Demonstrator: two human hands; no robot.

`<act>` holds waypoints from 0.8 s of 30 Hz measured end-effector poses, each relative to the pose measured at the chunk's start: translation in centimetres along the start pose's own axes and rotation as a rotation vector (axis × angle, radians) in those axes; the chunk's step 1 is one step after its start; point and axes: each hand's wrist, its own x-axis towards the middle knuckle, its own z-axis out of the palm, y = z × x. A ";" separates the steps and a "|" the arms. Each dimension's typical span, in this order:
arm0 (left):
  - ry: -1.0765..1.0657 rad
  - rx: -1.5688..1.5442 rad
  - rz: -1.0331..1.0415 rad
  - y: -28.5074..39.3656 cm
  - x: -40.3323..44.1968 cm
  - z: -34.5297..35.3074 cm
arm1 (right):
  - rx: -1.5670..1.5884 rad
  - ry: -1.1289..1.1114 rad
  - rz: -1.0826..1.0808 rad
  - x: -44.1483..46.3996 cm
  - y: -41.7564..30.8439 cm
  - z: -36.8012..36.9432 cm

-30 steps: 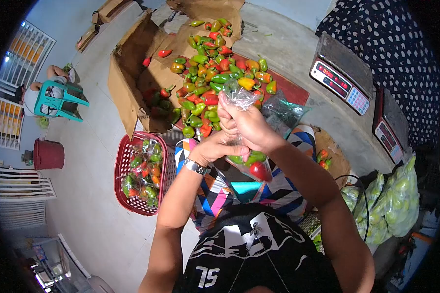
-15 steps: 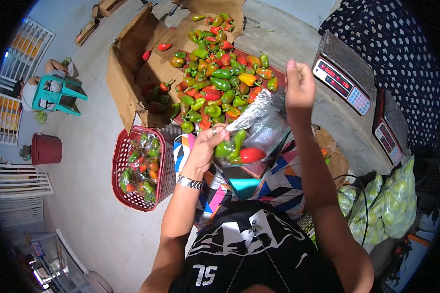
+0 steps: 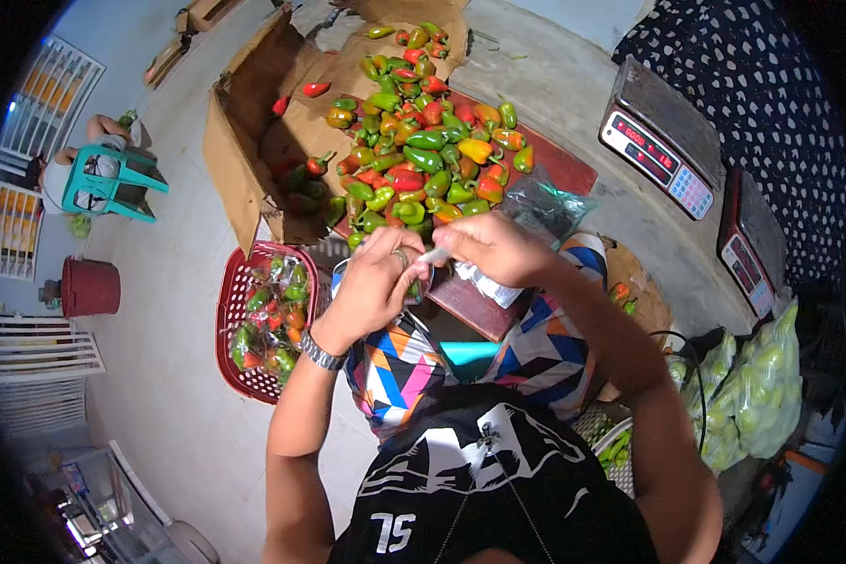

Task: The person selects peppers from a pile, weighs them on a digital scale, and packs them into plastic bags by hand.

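Observation:
My left hand (image 3: pixel 371 282) is closed around the gathered neck of a clear plastic bag of peppers (image 3: pixel 414 292). Most of that bag is hidden behind my fingers, with a bit of green showing below. Close beside it, my right hand (image 3: pixel 498 249) pinches the whitish twisted end of the bag (image 3: pixel 434 255). Just beyond both hands lies a heap of loose red, green and yellow peppers (image 3: pixel 414 160) on a dark red board (image 3: pixel 559 169) and torn cardboard (image 3: pixel 240 155). A crumpled white thing (image 3: pixel 487 284) is under my right hand.
A red basket (image 3: pixel 224 352) of bagged peppers stands at my left. Dark clear plastic bags (image 3: pixel 550 209) lie right of the heap. Two digital scales (image 3: pixel 663 141) and large bags of green produce (image 3: pixel 761 395) are at the right. A person sits by a teal chair (image 3: pixel 113 179).
My right hand has come down and left to meet my left hand at the bag's neck. The bag, stretched out and visible before, is now gathered, twisted and mostly hidden.

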 end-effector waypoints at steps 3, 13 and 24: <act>0.089 0.254 0.156 -0.7 2.8 -0.8 | 0.928 0.039 0.213 -0.4 -0.3 1.8; 0.124 -0.534 0.045 4.8 13.7 0.3 | 1.663 0.070 -0.311 -1.7 -0.5 3.7; -0.241 -1.387 -0.104 0.6 5.6 1.2 | 0.798 0.079 0.156 -4.4 2.8 2.8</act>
